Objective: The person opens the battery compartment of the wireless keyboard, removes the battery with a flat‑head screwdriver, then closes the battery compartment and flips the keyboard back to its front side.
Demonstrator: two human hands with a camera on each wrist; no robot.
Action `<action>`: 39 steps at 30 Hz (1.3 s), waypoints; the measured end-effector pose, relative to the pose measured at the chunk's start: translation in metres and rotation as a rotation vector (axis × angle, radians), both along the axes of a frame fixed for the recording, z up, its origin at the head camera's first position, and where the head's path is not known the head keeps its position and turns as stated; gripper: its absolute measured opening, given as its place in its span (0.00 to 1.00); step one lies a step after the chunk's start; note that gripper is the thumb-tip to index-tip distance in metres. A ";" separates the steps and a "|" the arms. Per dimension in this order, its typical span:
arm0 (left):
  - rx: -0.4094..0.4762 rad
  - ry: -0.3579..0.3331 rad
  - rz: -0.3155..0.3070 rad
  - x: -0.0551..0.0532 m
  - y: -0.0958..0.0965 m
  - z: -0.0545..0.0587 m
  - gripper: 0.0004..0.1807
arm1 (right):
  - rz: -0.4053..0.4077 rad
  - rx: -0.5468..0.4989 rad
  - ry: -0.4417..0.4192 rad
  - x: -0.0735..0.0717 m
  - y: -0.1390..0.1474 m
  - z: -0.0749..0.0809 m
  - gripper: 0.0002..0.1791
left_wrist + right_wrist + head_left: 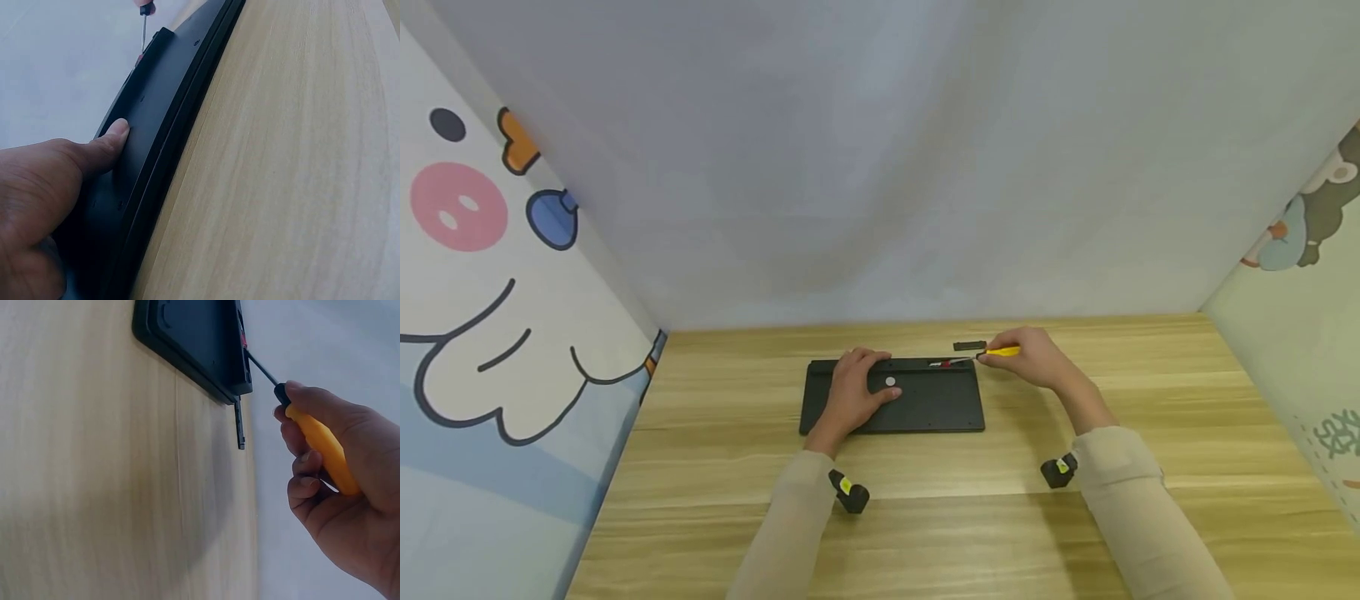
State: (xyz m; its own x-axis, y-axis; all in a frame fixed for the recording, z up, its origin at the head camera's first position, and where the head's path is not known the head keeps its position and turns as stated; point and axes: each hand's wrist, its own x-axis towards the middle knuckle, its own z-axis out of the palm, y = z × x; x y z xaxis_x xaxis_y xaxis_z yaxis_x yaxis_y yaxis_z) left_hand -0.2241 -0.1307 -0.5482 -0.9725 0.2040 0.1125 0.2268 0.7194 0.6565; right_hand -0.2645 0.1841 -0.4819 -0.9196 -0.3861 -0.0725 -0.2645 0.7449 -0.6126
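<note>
A black keyboard (936,408) lies upside down on the table, its small battery slot uncovered near the far right edge. My left hand (852,393) holds its left part, thumb flat on the underside and fingers at the far edge. In my right hand (1033,357) I grip a screwdriver (325,450) by its yellow handle. Its thin metal shaft slants left into the slot, with the tip at a red-and-white battery (946,364). Just behind the keyboard's right end lies a narrow black battery cover (968,345).
A pale wood-grain table (940,533) carries everything, with a grey cloth wall (887,208) along its far edge. Cartoon-printed panels (497,333) stand at both sides. Small black wrist cameras (853,497) protrude by each sleeve.
</note>
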 end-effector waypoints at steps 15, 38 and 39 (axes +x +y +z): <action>0.001 0.008 0.001 0.002 0.001 0.002 0.31 | -0.085 -0.037 -0.014 0.007 0.008 -0.018 0.19; 0.005 0.025 -0.009 0.003 -0.001 0.002 0.31 | -0.039 -0.005 0.111 0.015 0.001 -0.011 0.14; 0.007 0.028 -0.010 0.003 -0.001 0.002 0.31 | -0.042 -0.006 0.115 0.015 0.001 -0.012 0.14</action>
State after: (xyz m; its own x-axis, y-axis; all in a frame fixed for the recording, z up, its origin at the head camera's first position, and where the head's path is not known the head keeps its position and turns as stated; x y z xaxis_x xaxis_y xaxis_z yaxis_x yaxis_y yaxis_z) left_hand -0.2214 -0.1321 -0.5461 -0.9668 0.2132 0.1407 0.2524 0.7120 0.6552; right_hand -0.2499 0.1853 -0.4942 -0.9369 -0.3476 0.0368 -0.3024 0.7531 -0.5843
